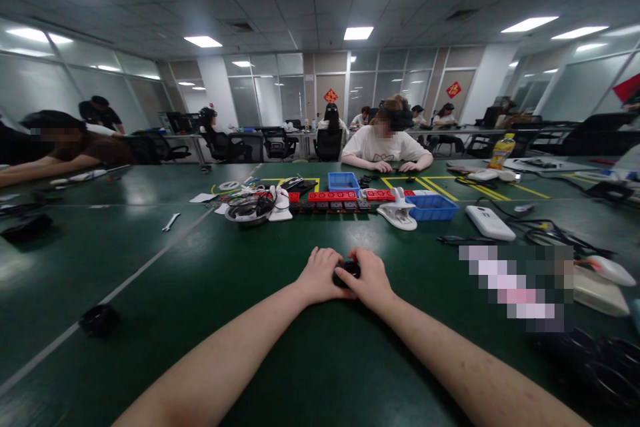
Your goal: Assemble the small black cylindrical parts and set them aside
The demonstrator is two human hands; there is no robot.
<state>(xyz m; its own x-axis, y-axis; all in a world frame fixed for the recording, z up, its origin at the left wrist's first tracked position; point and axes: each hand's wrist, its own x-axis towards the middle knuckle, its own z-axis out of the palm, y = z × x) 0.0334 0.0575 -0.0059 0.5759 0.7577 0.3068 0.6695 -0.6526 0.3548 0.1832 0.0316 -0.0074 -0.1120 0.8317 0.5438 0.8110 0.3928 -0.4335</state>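
Both of my hands meet at the middle of the green table (280,367), around a small black round part (351,269). My left hand (323,275) curls against its left side, with the thumb low in front. From the right, my right hand (369,275) wraps it, fingers bent over the far side and thumb across the near side. The fingers hide much of the part, so its details cannot be made out. Another black round part (99,319) lies apart on the left of the table.
Beyond my hands are red power strips (333,196), white clamps (399,211), blue bins (433,207) and a bowl of cables (249,211). A wrench (171,222) lies left, a white box (490,223) and cables right. A person (387,143) sits opposite; others sit farther back.
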